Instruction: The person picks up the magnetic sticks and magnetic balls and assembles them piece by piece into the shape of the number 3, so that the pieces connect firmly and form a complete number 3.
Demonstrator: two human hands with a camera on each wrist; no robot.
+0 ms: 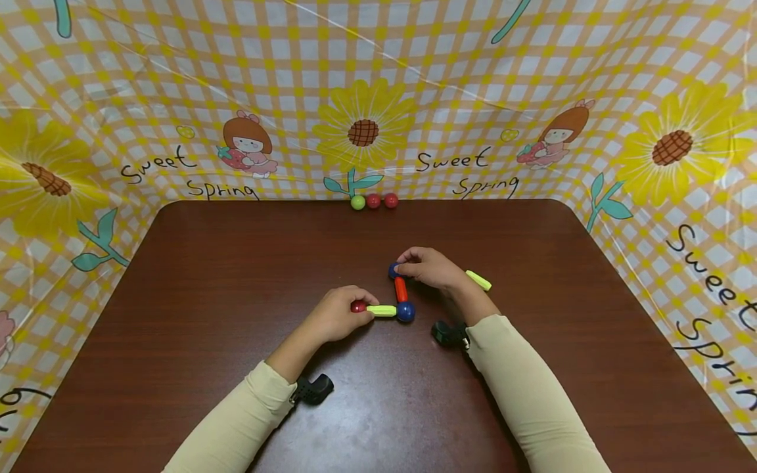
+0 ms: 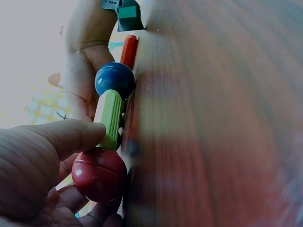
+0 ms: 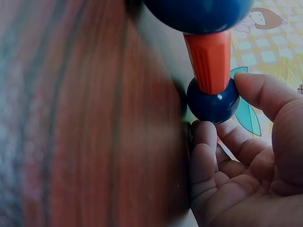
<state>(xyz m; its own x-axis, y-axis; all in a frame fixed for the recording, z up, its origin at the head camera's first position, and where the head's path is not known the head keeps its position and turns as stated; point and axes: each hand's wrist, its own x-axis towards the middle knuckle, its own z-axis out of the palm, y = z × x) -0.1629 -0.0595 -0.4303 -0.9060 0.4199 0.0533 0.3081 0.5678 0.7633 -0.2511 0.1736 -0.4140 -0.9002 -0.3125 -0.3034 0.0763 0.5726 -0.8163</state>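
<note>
Two sticks and three balls form an L on the table. A red ball [image 2: 99, 174] sits at the left end, joined by a yellow-green stick [image 1: 383, 311] to a blue ball [image 1: 405, 311] at the corner. From there a red-orange stick [image 3: 208, 61] runs away to a second blue ball [image 3: 213, 100]. My left hand [image 1: 340, 314] pinches the yellow-green stick where it meets the red ball, thumb on the stick. My right hand [image 1: 434, 268] grips the far blue ball between thumb and fingers, as the right wrist view shows.
Beyond my right wrist lies a loose yellow-green stick [image 1: 478, 280]. At the table's back edge stand a green ball [image 1: 357, 202] and two red balls [image 1: 373, 201] in a row. A patterned cloth [image 1: 284, 79] rises around the brown table [image 1: 236, 263].
</note>
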